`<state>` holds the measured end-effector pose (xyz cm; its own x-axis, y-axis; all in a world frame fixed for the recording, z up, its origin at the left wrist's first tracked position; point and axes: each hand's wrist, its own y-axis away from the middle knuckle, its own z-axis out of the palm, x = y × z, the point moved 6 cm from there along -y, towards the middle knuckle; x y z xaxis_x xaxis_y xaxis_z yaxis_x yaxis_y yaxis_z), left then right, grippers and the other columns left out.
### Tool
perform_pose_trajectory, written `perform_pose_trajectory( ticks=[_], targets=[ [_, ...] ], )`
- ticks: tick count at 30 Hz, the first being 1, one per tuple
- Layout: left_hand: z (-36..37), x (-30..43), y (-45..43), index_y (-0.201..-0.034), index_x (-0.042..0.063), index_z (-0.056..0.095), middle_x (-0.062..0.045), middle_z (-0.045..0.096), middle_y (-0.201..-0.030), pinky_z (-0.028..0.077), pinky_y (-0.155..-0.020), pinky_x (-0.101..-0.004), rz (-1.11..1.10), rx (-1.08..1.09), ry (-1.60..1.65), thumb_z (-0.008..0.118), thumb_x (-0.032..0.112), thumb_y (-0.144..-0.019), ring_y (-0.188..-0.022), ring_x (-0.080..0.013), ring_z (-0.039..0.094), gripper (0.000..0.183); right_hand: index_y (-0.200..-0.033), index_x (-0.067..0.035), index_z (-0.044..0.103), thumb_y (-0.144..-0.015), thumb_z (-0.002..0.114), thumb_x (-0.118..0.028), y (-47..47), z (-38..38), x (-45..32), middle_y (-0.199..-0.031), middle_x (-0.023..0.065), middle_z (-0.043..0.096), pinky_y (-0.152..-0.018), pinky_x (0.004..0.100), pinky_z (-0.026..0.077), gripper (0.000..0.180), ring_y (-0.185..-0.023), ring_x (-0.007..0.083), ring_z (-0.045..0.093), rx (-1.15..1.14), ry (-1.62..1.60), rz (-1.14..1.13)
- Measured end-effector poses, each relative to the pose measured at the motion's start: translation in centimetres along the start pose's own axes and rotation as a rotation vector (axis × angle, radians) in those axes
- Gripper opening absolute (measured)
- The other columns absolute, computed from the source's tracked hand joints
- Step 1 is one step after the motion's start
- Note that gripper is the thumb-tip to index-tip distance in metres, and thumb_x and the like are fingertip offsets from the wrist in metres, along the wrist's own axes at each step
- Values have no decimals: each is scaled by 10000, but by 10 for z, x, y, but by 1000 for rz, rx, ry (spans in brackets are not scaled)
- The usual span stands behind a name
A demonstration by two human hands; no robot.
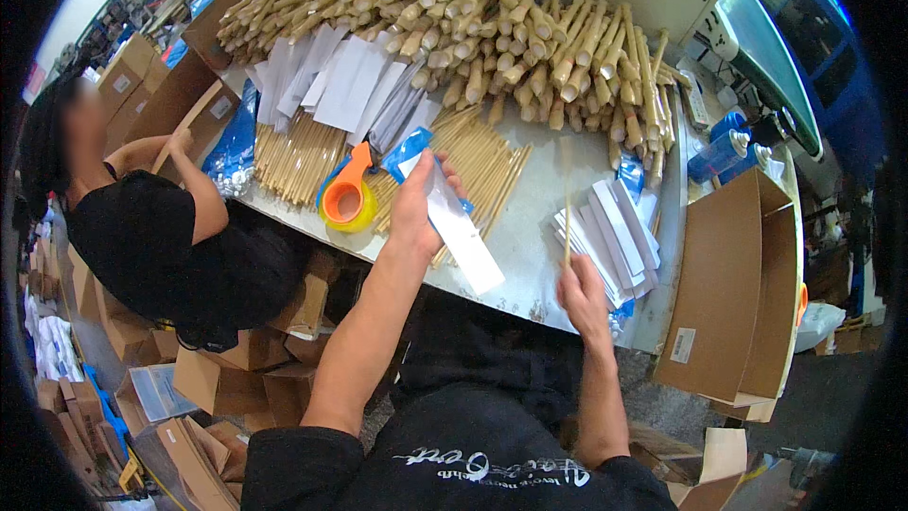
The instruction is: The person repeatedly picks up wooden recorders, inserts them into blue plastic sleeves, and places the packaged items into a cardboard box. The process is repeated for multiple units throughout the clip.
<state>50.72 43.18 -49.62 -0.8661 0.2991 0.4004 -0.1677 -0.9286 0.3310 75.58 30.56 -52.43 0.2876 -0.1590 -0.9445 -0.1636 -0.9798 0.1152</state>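
Observation:
My left hand [418, 206] holds a folded white paper sheet [464, 241] together with a blue-and-clear plastic packet [408, 149]. In my right hand [585, 291] is a thin wooden stick [567, 206], upright in the picture and blurred at its upper end. Under and beside my left hand lie many thin sticks [496, 163]. An orange tape dispenser [352, 181] with yellow tape rests left of that hand. White folded papers [617, 234] lie in a stack by my right hand, over blue plastic packets. More white papers [347, 85] cover the sticks at the left.
A large heap of bamboo-like stalks [496, 35] fills the back of the metal table [528, 277]. At right stand an open cardboard box [723, 291] and blue cans [716, 156]. A co-worker [170, 241] is at the left, hands at a cardboard box. Cardboard boxes [227, 376] crowd the floor.

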Motion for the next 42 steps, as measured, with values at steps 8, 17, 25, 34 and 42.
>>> perform_pose_trajectory(
  ticks=[8,17,25,34,42],
  targets=[
    [23,-67,-7,-1056,63,552,-43,593,-841,526,-704,-355,-128,-2,-114,580,301,-959,-742,-165,596,259,-1044,-3,667,-853,651,-60,107,-48,-30,-780,137,665,-615,309,511,200,-668,224,662,-151,269,-107],
    [35,-145,41,-1168,-8,529,-107,634,-855,551,-720,-385,-197,-92,-273,491,297,-1006,-770,-230,651,347,-1116,22,530,-799,679,-15,65,-18,-32,-938,142,591,-557,337,492,352,-597,206,601,286,250,-69],
    [22,-112,24,-1220,-19,470,-112,603,-855,546,-722,-399,-228,-62,-305,505,294,-994,-755,-227,629,387,-1181,-18,590,-829,682,-150,-88,-71,-59,-977,151,660,-824,368,510,387,-938,257,639,-94,581,-233],
    [-1,-97,40,-1117,-6,517,-124,605,-826,545,-684,-398,-227,8,-316,514,293,-989,-728,-243,632,325,-1081,-10,543,-830,679,-229,-299,-152,-58,-1081,167,607,-787,470,546,360,-1014,346,630,567,1158,-90],
    [35,-80,7,-1054,41,535,-85,589,-792,521,-660,-386,-134,-32,-208,529,301,-970,-692,-223,598,274,-1177,13,593,-976,522,-263,-146,-173,-38,-720,38,552,-496,271,427,349,-582,122,519,449,-252,-136]
  ],
)
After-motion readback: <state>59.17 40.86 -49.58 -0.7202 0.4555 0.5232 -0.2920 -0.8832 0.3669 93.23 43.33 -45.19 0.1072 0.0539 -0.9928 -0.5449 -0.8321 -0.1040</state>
